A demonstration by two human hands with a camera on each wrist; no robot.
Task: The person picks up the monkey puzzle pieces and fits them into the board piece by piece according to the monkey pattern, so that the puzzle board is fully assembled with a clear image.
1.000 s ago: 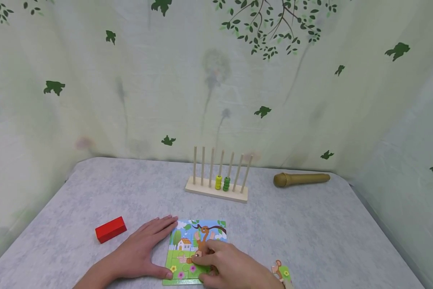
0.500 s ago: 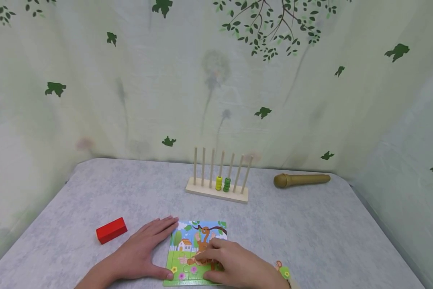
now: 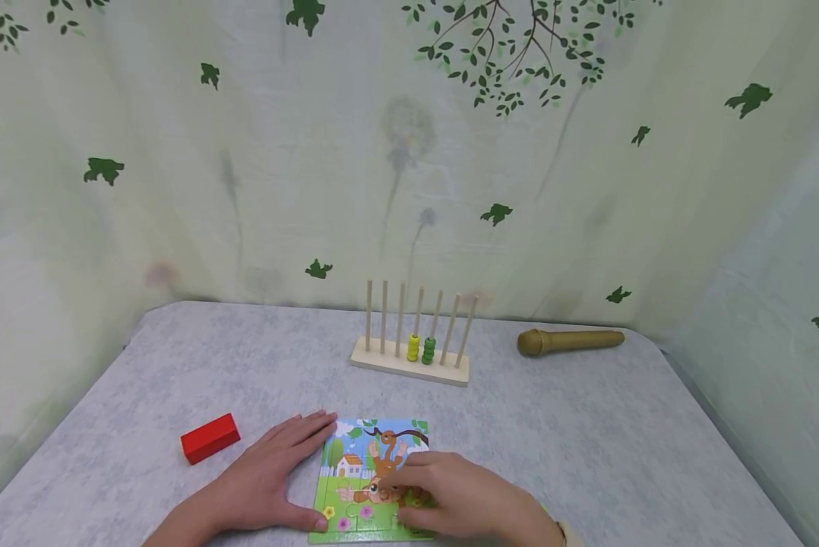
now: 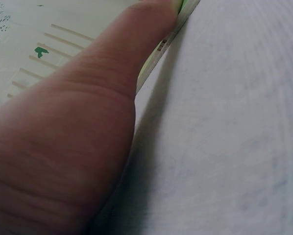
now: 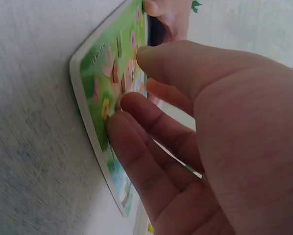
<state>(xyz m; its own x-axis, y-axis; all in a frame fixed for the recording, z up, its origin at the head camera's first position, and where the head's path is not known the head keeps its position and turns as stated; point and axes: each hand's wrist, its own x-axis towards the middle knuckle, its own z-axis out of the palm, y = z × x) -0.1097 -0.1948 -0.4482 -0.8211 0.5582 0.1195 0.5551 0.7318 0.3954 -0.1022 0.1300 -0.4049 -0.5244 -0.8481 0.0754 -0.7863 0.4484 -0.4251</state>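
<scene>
A jigsaw puzzle (image 3: 344,475) with a monkey, a house and flowers lies in its flat tray at the front of the table. My left hand (image 3: 266,479) rests spread along its left side, fingertips at the upper left corner and thumb on the lower left edge. The right hand (image 3: 457,494) is over the lower right part. In the right wrist view its curled fingers (image 5: 132,142) touch the puzzle surface, thumb on the other side of a slightly raised puzzle piece (image 5: 116,72). That piece is mostly covered by the hand in the head view.
A red block (image 3: 210,438) lies left of the left hand. Behind the puzzle stands a wooden peg stand (image 3: 409,365) with yellow and green beads. A brown microphone-shaped object (image 3: 570,341) lies at the back right. A patterned curtain (image 3: 259,152) hangs behind the table.
My right hand has shifted a little to the right over the puzzle, uncovering more of the monkey's face. Its wrist now hides nearly all of the loose piece on the right. The left hand stays put.
</scene>
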